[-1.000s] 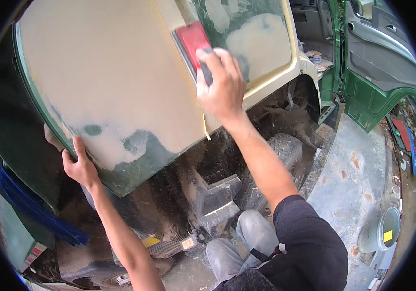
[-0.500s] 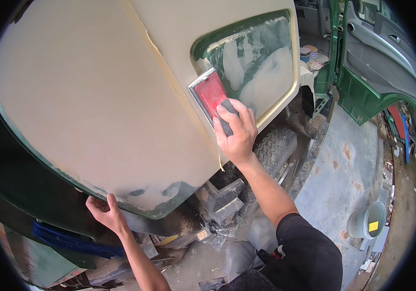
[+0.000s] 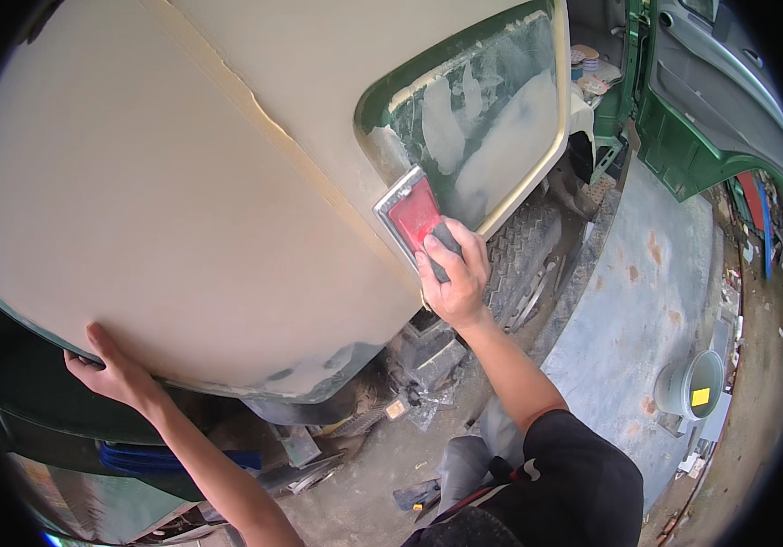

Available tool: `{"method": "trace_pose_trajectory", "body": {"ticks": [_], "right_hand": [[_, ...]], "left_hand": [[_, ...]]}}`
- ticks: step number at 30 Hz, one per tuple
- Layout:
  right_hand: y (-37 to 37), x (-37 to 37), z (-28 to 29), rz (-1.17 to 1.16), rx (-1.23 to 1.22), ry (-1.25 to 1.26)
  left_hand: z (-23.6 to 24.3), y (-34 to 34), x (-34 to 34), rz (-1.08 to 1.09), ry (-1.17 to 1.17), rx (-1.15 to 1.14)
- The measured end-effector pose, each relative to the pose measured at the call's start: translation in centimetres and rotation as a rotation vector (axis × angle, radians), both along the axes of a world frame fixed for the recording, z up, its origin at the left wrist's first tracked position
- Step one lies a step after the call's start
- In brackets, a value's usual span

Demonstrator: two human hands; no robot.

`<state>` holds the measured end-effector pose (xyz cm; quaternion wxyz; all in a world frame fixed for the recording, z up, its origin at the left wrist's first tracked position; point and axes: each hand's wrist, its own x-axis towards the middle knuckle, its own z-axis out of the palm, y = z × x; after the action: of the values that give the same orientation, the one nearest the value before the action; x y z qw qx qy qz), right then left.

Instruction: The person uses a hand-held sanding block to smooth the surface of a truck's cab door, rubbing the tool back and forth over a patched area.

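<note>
My right hand (image 3: 460, 283) is closed round the dark grip of a hand sanding block (image 3: 414, 217) with a red top and a pale plate. The block is on or just over the beige-coated vehicle panel (image 3: 191, 246), by the lower left corner of a recessed green patch (image 3: 428, 187) smeared with pale filler. At the panel's lower left edge my left hand (image 3: 118, 376) has its thumb on the beige face, with its fingers curled round the dark green rim. Between the hands, green shows through the beige along the lower corner.
A raised yellowish seam (image 3: 268, 123) crosses the panel. Below it are a tyre (image 3: 523, 260) and dusty vehicle parts. To the right stand a metal sheet (image 3: 628, 283), a grey bucket (image 3: 690, 387) and an open green door (image 3: 683, 150). A blue bundle (image 3: 177, 459) lies at lower left.
My left hand has slid left and up along the panel edge. The sanding block in my right hand has shifted slightly down and right; the whole view has moved a little.
</note>
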<state>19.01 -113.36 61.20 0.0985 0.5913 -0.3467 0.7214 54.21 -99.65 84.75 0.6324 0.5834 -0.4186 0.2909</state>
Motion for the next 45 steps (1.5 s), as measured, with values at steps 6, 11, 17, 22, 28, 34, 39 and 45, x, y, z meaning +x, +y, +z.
{"method": "trace_pose_trajectory", "body": {"ticks": [6, 11, 17, 22, 28, 34, 39, 45], "right_hand": [[-1.1, -0.2, 7.8, 0.013, -0.048, 0.042], [0.5, 0.4, -0.8, 0.015, 0.014, 0.004], [-1.1, -0.6, 8.3, 0.015, -0.034, 0.028], [1.5, 0.4, 0.2, -0.004, 0.061, -0.005], [0.1, 0.7, 6.6, -0.01, 0.001, 0.03], [-0.6, 0.9, 9.4, -0.005, -0.006, -0.022], [0.2, 1.0, 7.2, -0.034, 0.001, -0.005], [-0.8, 0.6, 13.0, -0.058, 0.009, 0.008]], "left_hand": [[-0.3, 0.7, -0.1, -0.02, 0.083, -0.02], [-0.2, 1.0, 0.2, 0.015, 0.064, 0.0], [-0.9, 0.7, 1.0, 0.003, 0.084, 0.025], [-0.8, 0.8, 1.3, 0.035, 0.071, 0.032], [-1.0, 0.9, 1.7, -0.003, 0.082, 0.015], [-0.9, 0.8, 0.5, 0.02, 0.091, 0.056], [-1.0, 0.8, 0.5, -0.015, 0.088, 0.062], [-1.1, 1.0, 0.0, -0.009, 0.096, 0.035]]}}
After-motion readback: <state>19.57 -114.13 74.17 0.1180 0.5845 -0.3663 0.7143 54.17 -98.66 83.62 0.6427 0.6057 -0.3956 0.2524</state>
